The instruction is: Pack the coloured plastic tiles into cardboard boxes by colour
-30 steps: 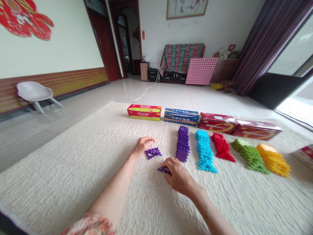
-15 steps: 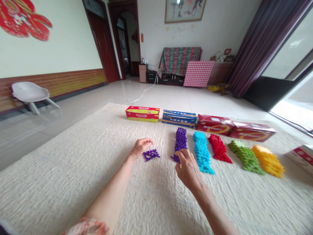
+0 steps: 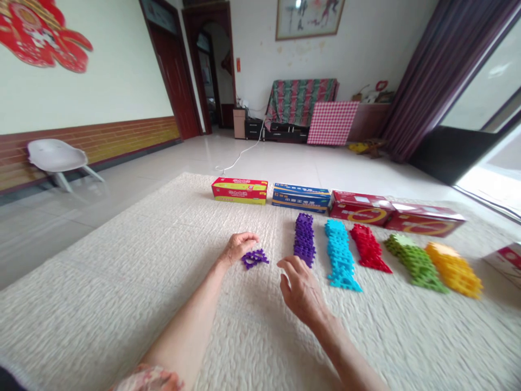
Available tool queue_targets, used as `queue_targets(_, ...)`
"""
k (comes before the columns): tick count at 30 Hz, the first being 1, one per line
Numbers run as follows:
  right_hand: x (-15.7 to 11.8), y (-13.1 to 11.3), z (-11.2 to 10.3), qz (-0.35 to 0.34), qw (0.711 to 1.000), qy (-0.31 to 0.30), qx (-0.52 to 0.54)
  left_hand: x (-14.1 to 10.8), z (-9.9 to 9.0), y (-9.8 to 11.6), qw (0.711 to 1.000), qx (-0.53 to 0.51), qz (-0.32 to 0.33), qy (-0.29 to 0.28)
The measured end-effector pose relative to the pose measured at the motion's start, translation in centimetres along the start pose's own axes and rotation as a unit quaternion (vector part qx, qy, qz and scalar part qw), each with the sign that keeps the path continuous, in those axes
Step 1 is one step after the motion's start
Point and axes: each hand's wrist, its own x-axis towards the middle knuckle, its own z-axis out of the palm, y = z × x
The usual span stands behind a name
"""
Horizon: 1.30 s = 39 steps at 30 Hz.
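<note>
My left hand (image 3: 241, 246) hovers just above a small group of purple interlocking plastic pieces (image 3: 255, 259) on the quilted mat. Its fingers are loosely bent, thumb apart, with nothing visible in them. My right hand (image 3: 301, 285) is at the near end of a row of overlapping purple pieces (image 3: 304, 236), partly covering that end. The fingers curve downward and the thumb stands apart from them; I see no piece between them. To the right lie similar rows in light blue (image 3: 341, 255), red (image 3: 369, 247), green (image 3: 415, 263) and yellow (image 3: 453, 269).
Behind the rows stand a red-yellow box (image 3: 240, 191), a blue box (image 3: 301, 197) and two dark red boxes (image 3: 360, 207). Another box (image 3: 504, 260) is at the right edge. A white chair (image 3: 59, 156) stands left, off the mat (image 3: 122, 271). A white cord (image 3: 240, 155) crosses the floor.
My right hand has drawn slightly left and nearer, off the purple row. The purple piece that stuck out under its fingers no longer shows there. My left hand stays by the small group.
</note>
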Motion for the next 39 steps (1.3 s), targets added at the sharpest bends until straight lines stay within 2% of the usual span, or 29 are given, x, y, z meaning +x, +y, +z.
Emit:
queue_targets(4,-0.1,-1.1,2.0,-0.038,0.998,-0.018,0.045,0.1,0.2,-0.1,0.999,0.040,0.006,0.001)
queue_targets(8,1.2,-1.6,3.4,-0.020,0.999,0.009,0.039,-0.5,-0.5,0.4,0.995,0.097,0.026,-0.026)
queue_targets(14,3.6,-2.4,4.0,0.051,0.999,-0.011,0.018,-3.3,-1.7,1.0,0.981,0.172,0.077,-0.041)
queue_targets(20,3.4,-2.5,4.1,0.050,0.998,-0.012,0.031,-4.7,-0.7,0.6,0.967,0.215,0.135,-0.021)
queue_targets(29,0.4,-2.2,3.2,0.068,0.992,0.024,0.102,-5.5,0.4,0.3,0.965,0.204,0.166,-0.005)
queue_targets(35,-0.3,-1.5,3.3,0.146,0.969,0.111,0.168,-5.3,1.6,2.0,0.974,0.159,0.162,0.003)
queue_targets(39,-0.5,-1.3,3.3,0.154,0.958,0.131,0.205,-5.3,2.5,2.9,0.986,0.112,0.125,-0.001)
